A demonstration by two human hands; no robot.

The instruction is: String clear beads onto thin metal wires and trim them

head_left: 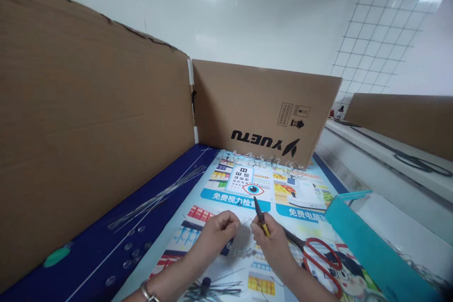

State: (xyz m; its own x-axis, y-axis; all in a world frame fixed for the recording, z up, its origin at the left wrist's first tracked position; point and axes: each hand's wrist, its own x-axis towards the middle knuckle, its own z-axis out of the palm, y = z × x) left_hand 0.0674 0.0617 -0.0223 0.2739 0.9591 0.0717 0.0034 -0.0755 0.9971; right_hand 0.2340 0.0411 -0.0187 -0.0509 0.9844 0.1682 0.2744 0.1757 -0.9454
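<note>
Thin silvery wire spans the small gap between the two hands, above a glossy, colourfully printed sheet that covers much of the dark blue counter. The left hand has thumb and forefinger pinched together on it; a silver metal bracelet circles that wrist. The right hand is closed around a black pointed hand tool with a yellow handle, tip pointing away from the person. Its fingertips meet the wire's other end, though whether they grip it I cannot tell.

Beneath the hands lies a cluster of clear beads. Large scissors with red loop handles lie just beside the right hand, partly hidden by it. Nearer the person, a bunch of dark, thin wires rests on the sheet. To the left, loose clear round beads and a long bundle of silvery wires lie on the blue. An open teal box stands at right.
</note>
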